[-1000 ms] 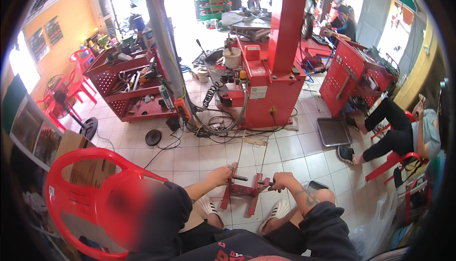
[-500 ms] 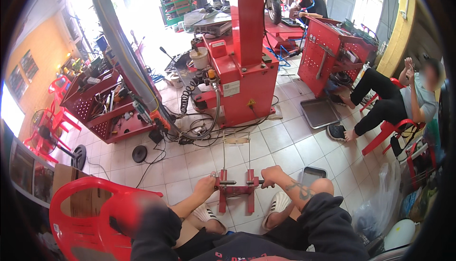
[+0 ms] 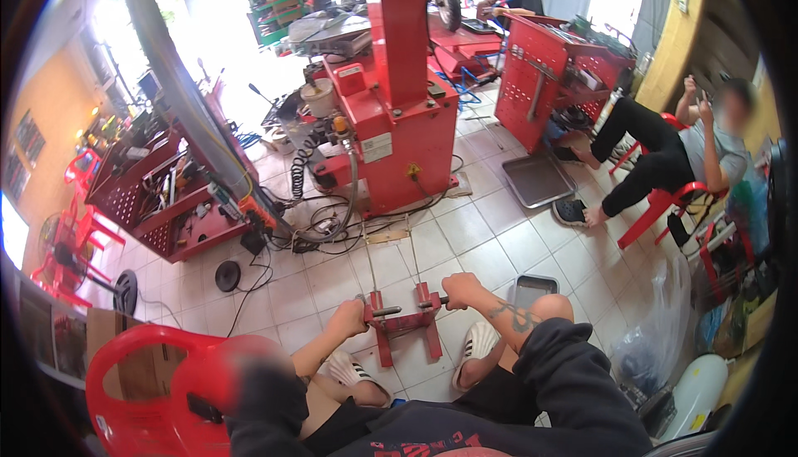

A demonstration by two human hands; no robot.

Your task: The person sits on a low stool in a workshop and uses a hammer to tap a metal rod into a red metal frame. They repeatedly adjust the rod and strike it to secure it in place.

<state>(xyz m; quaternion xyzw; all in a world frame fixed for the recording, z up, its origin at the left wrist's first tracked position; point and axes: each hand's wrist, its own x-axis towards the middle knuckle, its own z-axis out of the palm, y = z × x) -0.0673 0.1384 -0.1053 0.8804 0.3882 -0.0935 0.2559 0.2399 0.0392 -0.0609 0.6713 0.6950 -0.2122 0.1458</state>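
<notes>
A red H-shaped metal stand [image 3: 407, 321] sits low between my feet, turned slightly. Two dark metal rods lie across its upper end. My left hand [image 3: 347, 317] is closed round the outer end of the left rod [image 3: 386, 311]. On the other side my right hand [image 3: 462, 291] wraps round the outer end of the right rod [image 3: 434, 301]. Two thin straight wires or rods run from the stand to a small tan bar [image 3: 388, 237] on the floor. The hands themselves hide the gripped ends.
Ahead stands a large red machine [image 3: 403, 153] with hoses and cables at its base. A red tool cart [image 3: 179, 199] is left of it, another [image 3: 553, 74] right. Flat trays [image 3: 539, 181] lie on the tiles. A person [image 3: 665, 149] sits at right. A red chair [image 3: 125, 340] is near left.
My view has swung, so the surroundings sit farther left and higher. The stand looks slightly turned, with both hands still on its rods. The seated person's hands have moved.
</notes>
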